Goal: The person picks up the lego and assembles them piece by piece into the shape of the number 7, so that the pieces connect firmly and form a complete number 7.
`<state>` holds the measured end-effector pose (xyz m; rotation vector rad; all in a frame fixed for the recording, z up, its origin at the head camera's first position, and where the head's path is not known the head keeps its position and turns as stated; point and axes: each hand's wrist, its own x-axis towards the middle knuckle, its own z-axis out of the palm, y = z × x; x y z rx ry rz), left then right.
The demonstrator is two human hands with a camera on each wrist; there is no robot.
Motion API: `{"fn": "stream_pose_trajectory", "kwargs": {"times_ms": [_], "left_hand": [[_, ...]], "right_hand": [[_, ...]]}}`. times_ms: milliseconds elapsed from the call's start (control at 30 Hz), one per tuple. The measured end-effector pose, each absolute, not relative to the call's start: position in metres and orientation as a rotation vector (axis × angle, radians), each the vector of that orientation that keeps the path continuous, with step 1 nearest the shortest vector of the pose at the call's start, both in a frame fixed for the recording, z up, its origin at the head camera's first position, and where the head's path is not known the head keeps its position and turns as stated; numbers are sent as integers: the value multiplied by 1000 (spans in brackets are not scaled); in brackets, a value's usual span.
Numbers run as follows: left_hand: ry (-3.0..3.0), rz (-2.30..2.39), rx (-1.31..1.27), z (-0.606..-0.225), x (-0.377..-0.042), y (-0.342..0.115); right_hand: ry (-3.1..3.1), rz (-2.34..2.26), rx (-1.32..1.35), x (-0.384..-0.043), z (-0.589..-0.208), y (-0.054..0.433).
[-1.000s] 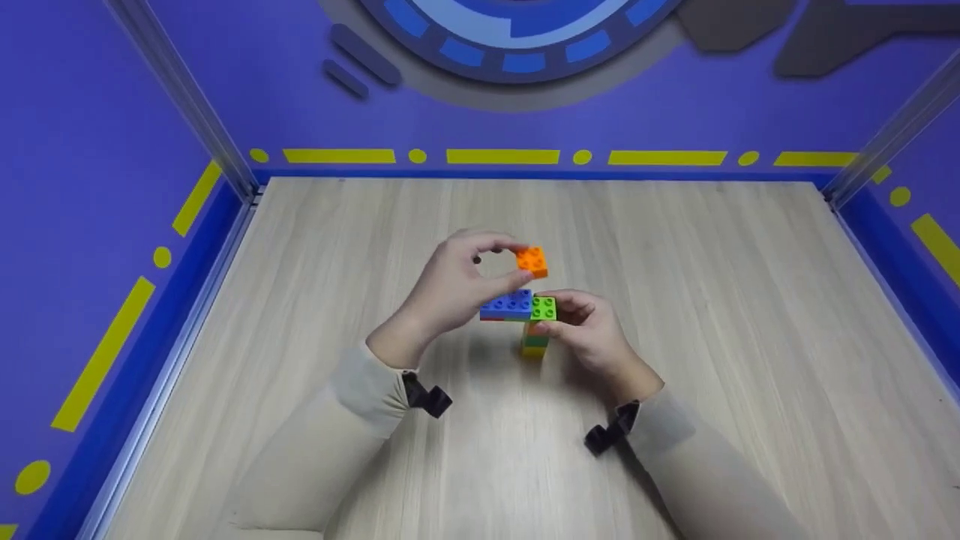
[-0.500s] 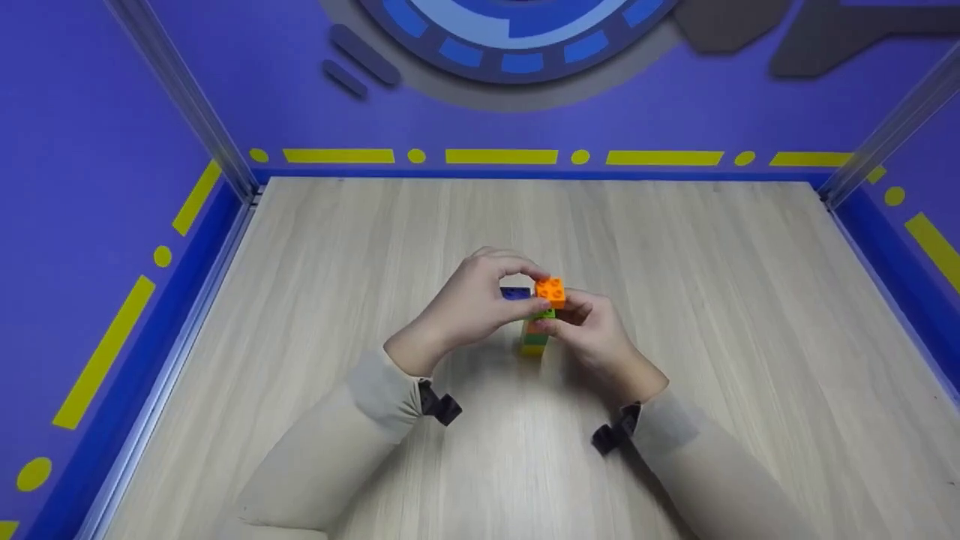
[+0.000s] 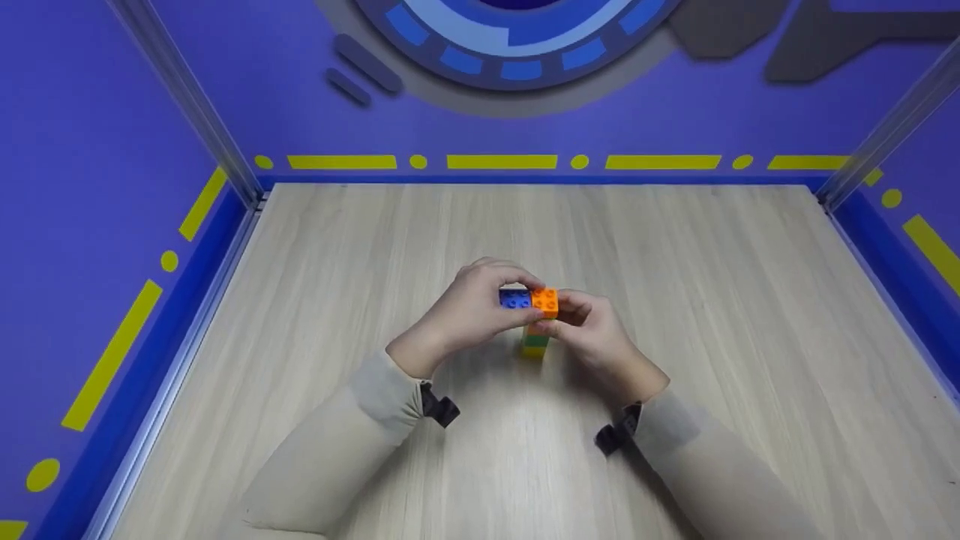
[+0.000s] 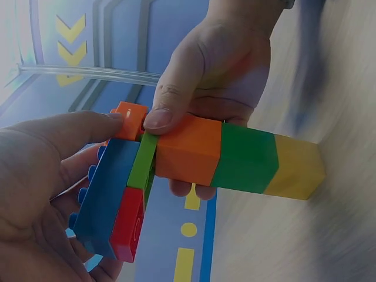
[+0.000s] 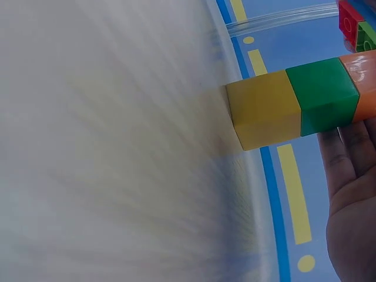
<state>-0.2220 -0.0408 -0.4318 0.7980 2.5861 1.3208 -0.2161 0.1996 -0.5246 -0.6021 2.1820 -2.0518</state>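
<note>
A tower of toy building bricks stands upright on the table. Its yellow brick (image 4: 296, 168) is at the bottom, then a green brick (image 4: 244, 157) and an orange brick (image 4: 189, 148). Across these lies a light green brick (image 4: 141, 161), overhanging to the left with a red brick (image 4: 126, 226) beside it underneath. A blue brick (image 3: 514, 298) sits on the overhang. My left hand (image 3: 472, 309) pinches a small orange top brick (image 3: 547, 301) between thumb and fingers, right beside the blue one. My right hand (image 3: 598, 335) grips the tower near its upper orange brick, thumb on the near side.
The wood-grain table (image 3: 360, 247) spreads around the tower on all sides. Blue-purple panels (image 3: 645, 127) with yellow marks wall it in at the back, left and right. A metal rail (image 3: 180, 315) runs along the left edge.
My left hand has moved right and down with the small orange brick, from above the blue brick onto the light green studs. My right hand keeps its grip on the tower.
</note>
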Motion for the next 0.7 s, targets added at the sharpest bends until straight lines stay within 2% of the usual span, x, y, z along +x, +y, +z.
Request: {"fn": "stream_pose_trajectory", "kwargs": {"times_ms": [267,700], "left_hand": [[2673,1107,884,-427,-225,-38],[2761,934,875,-421,-223,-31]], "right_hand": [[2188,-2055,-584,-216,-523,198],[2213,-2021,-575,-217,-524,200]]}}
